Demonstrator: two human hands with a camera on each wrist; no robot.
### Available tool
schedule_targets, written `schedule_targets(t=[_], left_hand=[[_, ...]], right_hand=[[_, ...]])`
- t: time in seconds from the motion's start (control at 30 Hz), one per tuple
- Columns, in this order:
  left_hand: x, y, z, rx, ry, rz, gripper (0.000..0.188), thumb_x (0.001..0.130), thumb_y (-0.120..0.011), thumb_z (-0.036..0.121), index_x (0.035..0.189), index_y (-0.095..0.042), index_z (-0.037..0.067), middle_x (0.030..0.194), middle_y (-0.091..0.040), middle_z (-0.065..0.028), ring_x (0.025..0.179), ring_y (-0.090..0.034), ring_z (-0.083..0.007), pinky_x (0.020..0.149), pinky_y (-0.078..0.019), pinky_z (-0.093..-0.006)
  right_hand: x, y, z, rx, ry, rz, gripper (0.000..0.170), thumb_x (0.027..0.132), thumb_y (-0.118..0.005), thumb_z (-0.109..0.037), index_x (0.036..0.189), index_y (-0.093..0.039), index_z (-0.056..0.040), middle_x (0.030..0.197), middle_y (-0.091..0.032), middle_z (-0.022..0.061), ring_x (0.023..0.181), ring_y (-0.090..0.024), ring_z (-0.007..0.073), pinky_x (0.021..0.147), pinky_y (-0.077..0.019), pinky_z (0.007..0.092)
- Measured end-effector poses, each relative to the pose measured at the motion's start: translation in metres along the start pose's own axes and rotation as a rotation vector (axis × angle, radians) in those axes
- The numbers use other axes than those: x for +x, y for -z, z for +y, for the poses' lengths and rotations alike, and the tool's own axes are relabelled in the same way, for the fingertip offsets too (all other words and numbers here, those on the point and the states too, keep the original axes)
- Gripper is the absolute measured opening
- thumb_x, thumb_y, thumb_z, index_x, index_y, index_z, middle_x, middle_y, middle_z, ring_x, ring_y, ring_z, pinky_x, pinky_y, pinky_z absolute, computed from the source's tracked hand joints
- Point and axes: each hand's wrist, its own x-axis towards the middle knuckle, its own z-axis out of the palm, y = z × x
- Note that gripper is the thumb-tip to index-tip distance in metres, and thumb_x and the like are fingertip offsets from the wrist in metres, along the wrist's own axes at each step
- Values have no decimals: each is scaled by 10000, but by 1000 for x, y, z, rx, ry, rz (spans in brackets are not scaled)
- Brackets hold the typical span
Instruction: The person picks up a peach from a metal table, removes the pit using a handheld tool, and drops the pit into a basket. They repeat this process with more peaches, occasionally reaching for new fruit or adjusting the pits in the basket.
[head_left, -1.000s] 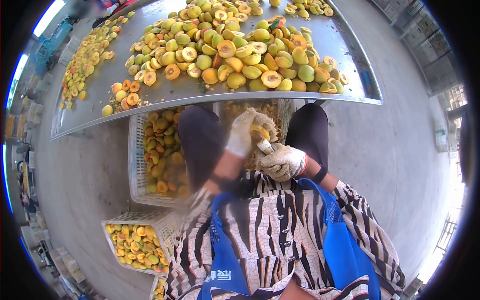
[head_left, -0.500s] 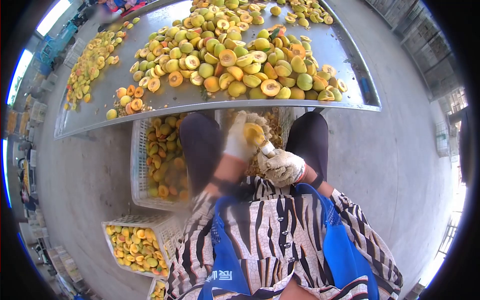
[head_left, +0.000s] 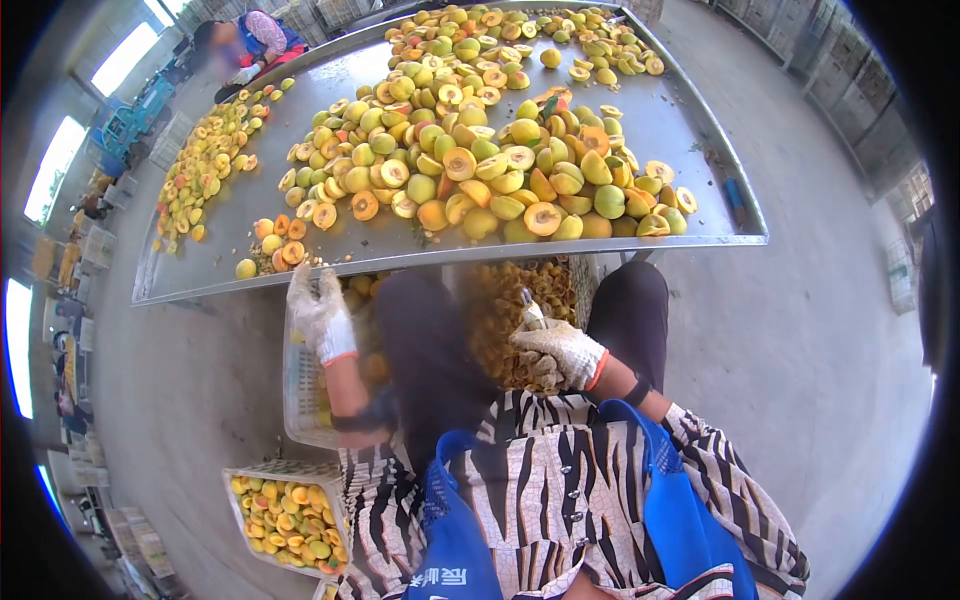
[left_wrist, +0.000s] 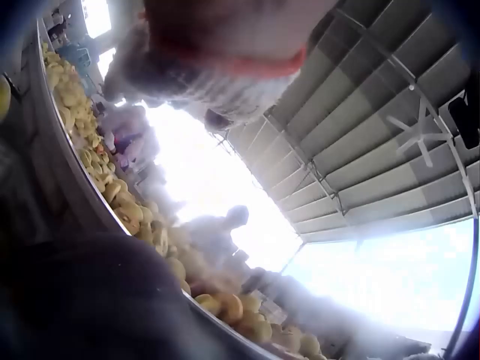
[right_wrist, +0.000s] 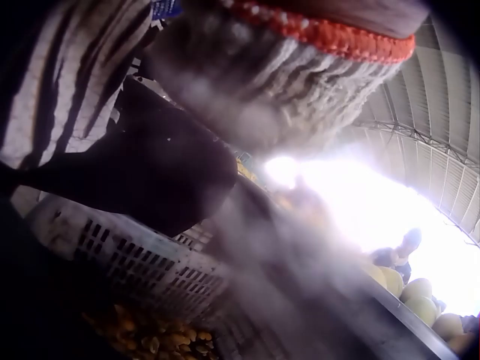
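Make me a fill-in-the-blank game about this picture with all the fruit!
1. The left hand and the right hand each wear a pale ____.
2. Of these two, the one holding the small tool is the ____ one.
3. The one nearer the metal table is the ____ one.
4. The straps over the striped shirt are coloured ____.

Missing words: glove; right; left; blue.

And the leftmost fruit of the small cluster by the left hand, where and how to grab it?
Pinch the fruit across its rounded sides, probably best from above and left: it sits at the left end of the cluster, bare table beyond.
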Motion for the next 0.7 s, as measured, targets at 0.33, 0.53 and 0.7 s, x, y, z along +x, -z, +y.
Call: schedule_targets(t=[0.33,0.53,0.7], left_hand=[[3,-166,48,836,-437,-943,576,788,-706,250,1314,-531,93,1358,-512,-135,1246,-487,-339,1044,-418,-408],[8,-179,44,858,-417,-924,533,748,-718,251,1256,-576,175,1280,-544,-107,1152,-527,-365,978,-455,-428],[-6,-137,5,-522,410,-602,319,918,-595,218,1147,-651,4,1173,-646,-131,1032,-641,-231,905,-515,-329]], right_hand=[[14,8,9,-286,-48,98,368,902,-662,-318,1153,-626,-52,913,-688,47,714,-594,122,586,-478,257],[18,10,9,-375,-3,194,316,896,-646,-319,1057,-649,-48,878,-690,67,711,-619,124,585,-504,279],[3,-7,-15,-619,174,462,232,850,-700,-252,939,-627,-51,762,-621,26,683,-567,106,649,-481,279]])
